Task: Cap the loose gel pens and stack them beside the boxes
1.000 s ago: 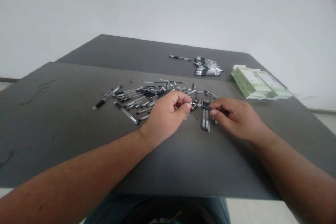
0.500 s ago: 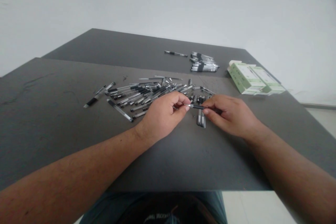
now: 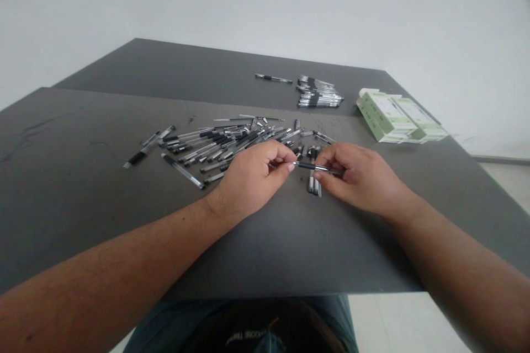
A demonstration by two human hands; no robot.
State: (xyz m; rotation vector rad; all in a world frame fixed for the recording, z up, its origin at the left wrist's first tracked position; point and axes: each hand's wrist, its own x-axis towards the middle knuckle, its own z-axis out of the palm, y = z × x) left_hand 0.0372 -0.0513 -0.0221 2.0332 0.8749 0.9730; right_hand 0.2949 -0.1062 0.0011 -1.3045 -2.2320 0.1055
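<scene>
Head view: left hand [image 3: 252, 179] and right hand [image 3: 359, 176] pinch one pen [image 3: 308, 166] between them.

green boxes [image 3: 399, 117] | far pen bundle [image 3: 318, 98] | lone pen [image 3: 273, 78] | dark table [image 3: 83, 187]

Two dark grey tables [image 3: 103, 176] stand before a plain white wall [image 3: 248, 0].

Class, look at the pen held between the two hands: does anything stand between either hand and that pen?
Nothing visible does. The left hand pinches one end of the pen and the right hand grips the other, just above the table. The loose pen pile lies behind.
</scene>
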